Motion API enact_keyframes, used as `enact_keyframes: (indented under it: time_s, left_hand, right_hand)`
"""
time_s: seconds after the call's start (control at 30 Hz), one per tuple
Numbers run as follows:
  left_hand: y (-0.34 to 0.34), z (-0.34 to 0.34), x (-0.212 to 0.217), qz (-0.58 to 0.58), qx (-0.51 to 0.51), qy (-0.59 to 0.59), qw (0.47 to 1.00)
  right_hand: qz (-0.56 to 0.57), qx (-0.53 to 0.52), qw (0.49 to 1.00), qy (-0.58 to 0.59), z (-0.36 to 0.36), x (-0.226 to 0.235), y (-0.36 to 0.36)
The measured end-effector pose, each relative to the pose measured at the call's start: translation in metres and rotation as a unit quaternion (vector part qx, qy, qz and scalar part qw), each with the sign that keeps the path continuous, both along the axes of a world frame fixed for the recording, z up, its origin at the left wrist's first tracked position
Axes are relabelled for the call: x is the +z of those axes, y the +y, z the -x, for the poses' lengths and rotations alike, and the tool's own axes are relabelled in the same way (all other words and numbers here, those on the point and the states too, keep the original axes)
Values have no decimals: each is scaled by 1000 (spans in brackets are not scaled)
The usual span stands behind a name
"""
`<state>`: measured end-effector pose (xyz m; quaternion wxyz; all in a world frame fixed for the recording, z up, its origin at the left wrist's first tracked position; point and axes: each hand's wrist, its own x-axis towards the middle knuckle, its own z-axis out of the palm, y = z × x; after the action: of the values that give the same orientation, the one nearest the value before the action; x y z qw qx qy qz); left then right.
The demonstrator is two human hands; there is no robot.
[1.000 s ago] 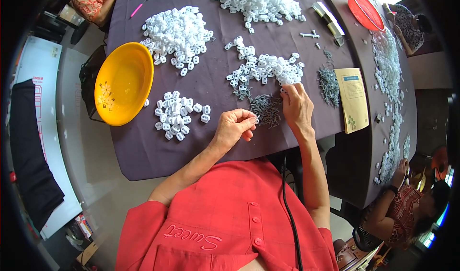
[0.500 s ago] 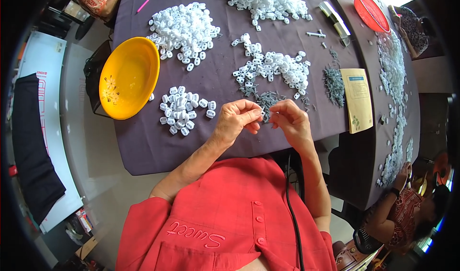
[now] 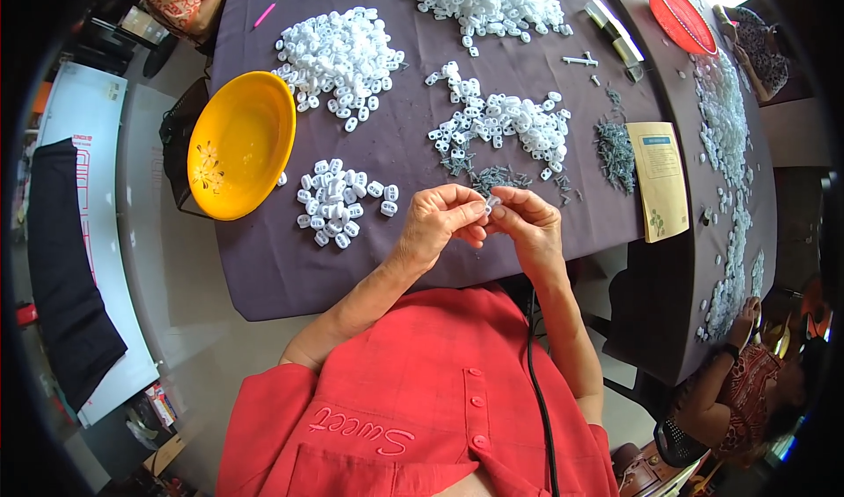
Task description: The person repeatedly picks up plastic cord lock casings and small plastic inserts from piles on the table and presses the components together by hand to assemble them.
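Note:
My left hand [image 3: 437,222] and my right hand [image 3: 531,226] meet over the table's near side, fingertips pinched together. Between them is a small white plastic piece [image 3: 492,202], gripped from both sides; its details are too small to make out. Just beyond my fingers lies a heap of small grey screws [image 3: 498,178]. Behind that spreads a pile of white two-holed plastic pieces [image 3: 519,120]. To the left of my left hand sits a smaller group of white oval pieces with dark slots [image 3: 332,200].
A yellow bowl [image 3: 239,145] rests at the left table edge. Larger white piles [image 3: 338,62] stand farther back. To the right are more grey screws [image 3: 615,154], a tan booklet [image 3: 659,180] and a red basket [image 3: 683,18]. Co-workers sit around; one's hand [image 3: 745,321] is at lower right.
My right hand has moved left and closed in on my left hand. Both now pinch the white piece, where before they were slightly apart.

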<state>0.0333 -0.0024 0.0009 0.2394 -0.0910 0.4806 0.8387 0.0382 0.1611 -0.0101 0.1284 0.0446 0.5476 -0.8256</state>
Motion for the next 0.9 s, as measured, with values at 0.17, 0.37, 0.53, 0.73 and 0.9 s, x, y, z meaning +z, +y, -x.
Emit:
enact_keyframes:
  time_s: [0.17, 0.37, 0.53, 0.73, 0.9]
  left_hand:
    - [1, -1, 0, 12, 8, 10, 1000]
    - [1, 0, -1, 37, 5, 12, 999]
    - [2, 0, 1, 66, 4, 29, 997]
    - [0, -1, -2, 72, 4, 32, 997]
    - [1, -1, -1, 66, 2, 29, 997]
  right_hand:
    - [4, -8, 1000, -10, 0, 2, 0]
    - [-28, -20, 999, 10, -1, 11, 0]
    - [-140, 36, 988, 59, -4, 9, 6]
    - [-80, 38, 994, 56, -2, 10, 6]
    - [-41, 5, 998, 43, -1, 9, 7]
